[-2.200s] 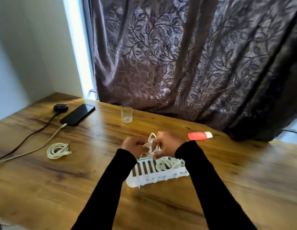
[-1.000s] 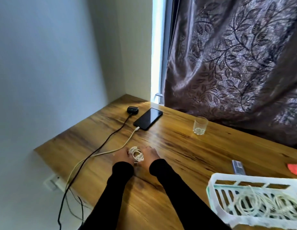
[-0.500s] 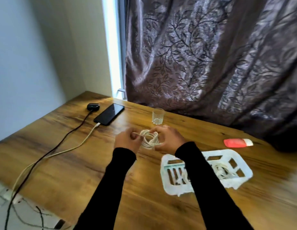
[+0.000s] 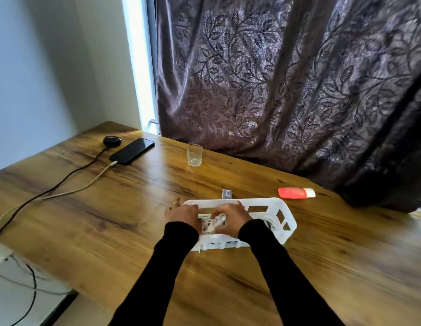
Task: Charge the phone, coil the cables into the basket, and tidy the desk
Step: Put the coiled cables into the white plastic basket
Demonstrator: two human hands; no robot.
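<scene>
I see both hands inside the white basket (image 4: 279, 209): my left hand (image 4: 184, 216) and right hand (image 4: 230, 220) hold a coiled white cable (image 4: 213, 225). The phone (image 4: 132, 151) lies far left on the desk (image 4: 110, 220), its charging cable (image 4: 87, 184) plugged in.

Wooden surface (image 4: 110, 222). White slotted plastic basket (image 4: 284, 222) near the centre, toward the near edge. Both hands inside its left half: left hand (image 4: 184, 216), right hand (image 4: 230, 220), the white coiled cable (image 4: 213, 225) between them. Small grey rectangular item (image 4: 227, 193) just behind the basket's far wall. Red tube with white cap (image 4: 295, 192) behind and right of the basket. Clear drinking glass (image 4: 194, 155) near the far edge. Black smartphone (image 4: 132, 151) at the far left corner, black oval case (image 4: 112, 140) just left of it. Beige charging cable (image 4: 87, 184) runs from the smartphone off the left edge, beside a black cord (image 4: 63, 180).
</scene>
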